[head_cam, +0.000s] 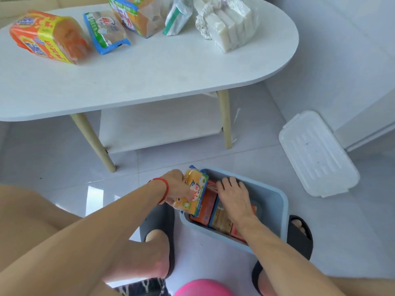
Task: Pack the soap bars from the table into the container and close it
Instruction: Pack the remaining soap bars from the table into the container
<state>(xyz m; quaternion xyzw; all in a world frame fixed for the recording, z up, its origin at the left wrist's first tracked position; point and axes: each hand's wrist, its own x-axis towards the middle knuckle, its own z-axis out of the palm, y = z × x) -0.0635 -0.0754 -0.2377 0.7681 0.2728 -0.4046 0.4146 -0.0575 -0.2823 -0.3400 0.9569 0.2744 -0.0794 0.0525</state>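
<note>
A person's left hand grips a yellow soap pack at the near-left rim of the blue container on the floor, while the right hand, fingers spread flat, presses on packs already inside. More soap packs sit on the white table at 12 o'clock; the white lid lies at 2 o'clock.

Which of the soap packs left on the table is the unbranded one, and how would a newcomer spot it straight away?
Start at the white oval table and follow the row of packs along its far edge to the right end. There lies the bundle of white bars, wrapped in crinkled clear film. Unlike the orange pack and the blue-edged pack further left, it shows no printed colour.
</note>
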